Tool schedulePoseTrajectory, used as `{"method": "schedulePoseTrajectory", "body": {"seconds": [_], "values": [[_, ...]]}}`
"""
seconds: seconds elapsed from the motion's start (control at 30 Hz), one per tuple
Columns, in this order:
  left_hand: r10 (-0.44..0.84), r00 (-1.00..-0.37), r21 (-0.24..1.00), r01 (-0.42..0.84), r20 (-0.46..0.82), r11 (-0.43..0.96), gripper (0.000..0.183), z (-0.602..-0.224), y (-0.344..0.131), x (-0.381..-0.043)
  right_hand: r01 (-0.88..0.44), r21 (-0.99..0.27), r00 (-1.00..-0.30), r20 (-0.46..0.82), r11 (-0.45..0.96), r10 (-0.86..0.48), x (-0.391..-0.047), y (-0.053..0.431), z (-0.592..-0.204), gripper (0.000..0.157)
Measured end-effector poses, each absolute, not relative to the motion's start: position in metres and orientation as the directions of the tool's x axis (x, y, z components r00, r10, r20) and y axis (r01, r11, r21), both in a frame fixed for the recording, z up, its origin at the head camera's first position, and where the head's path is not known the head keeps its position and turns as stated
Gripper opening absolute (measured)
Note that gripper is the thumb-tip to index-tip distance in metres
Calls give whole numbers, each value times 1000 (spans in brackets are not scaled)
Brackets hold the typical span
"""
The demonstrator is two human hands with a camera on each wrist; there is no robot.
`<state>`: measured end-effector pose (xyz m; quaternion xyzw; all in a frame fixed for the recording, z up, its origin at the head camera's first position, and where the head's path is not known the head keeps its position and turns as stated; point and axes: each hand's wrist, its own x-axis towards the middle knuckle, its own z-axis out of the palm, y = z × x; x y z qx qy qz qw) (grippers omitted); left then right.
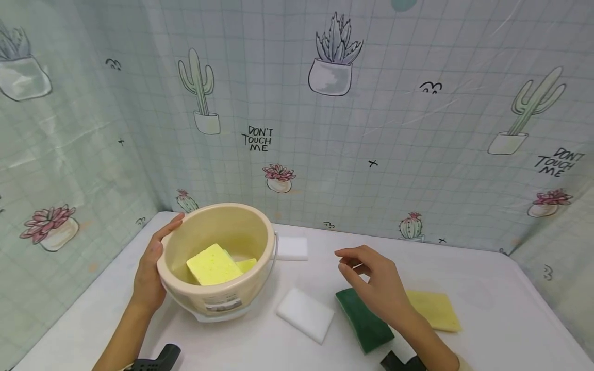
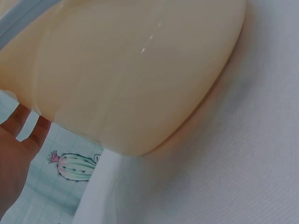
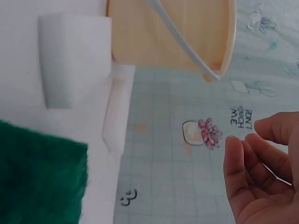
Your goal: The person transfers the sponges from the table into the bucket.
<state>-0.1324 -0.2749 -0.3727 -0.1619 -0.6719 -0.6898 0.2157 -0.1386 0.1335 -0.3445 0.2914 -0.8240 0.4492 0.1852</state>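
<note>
A cream bucket [image 1: 218, 296] with a grey handle stands on the left of the table, with yellow sponges [image 1: 213, 265] inside. My left hand [image 1: 150, 273] rests along the bucket's left side, its extended fingers against the outside just below the rim; the left wrist view shows two fingertips at the wall. My right hand [image 1: 376, 281] hovers to the right of the bucket with loosely bent fingers and nothing between them. Beneath it lies a dark green scouring pad [image 1: 364, 319]. A white sponge block [image 1: 306, 314] sits between that pad and the bucket.
Another white block [image 1: 292, 248] lies behind the bucket's right side. A yellow sponge cloth [image 1: 436, 310] is on the table right of my right forearm. A cactus-print curtain [image 1: 297, 113] hangs along the white table's [image 1: 492, 299] back and sides.
</note>
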Motion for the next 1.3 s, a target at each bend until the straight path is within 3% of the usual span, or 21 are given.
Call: {"method": "schedulePoseTrajectory", "body": {"seconds": [0.23, 0.5, 0.73, 0.93, 1.13, 1.3], "values": [[-87, -860, 863, 506, 503, -15, 53, -370, -273, -132, -624, -621, -772, 585, 474, -250, -132, 157, -358, 25], [-74, -850, 852, 524, 521, -20, 53, -371, -276, -134, -512, -696, -850, 496, 503, -178, -120, 166, -379, 22], [-66, -850, 850, 526, 523, -32, 53, -372, -275, -133, -492, -692, -861, 477, 528, -177, -111, 165, -393, 26], [-88, -850, 853, 522, 519, -12, 54, -369, -274, -135, -366, -709, -913, 400, 603, -84, -96, 176, -396, 31], [-82, -845, 846, 533, 528, -39, 52, -370, -275, -134, -193, -758, -971, 239, 623, -10, -85, 182, -397, 38], [-54, -841, 839, 541, 539, -58, 51, -372, -274, -133, -139, -768, -980, 195, 626, 23, -76, 185, -402, 41]]}}
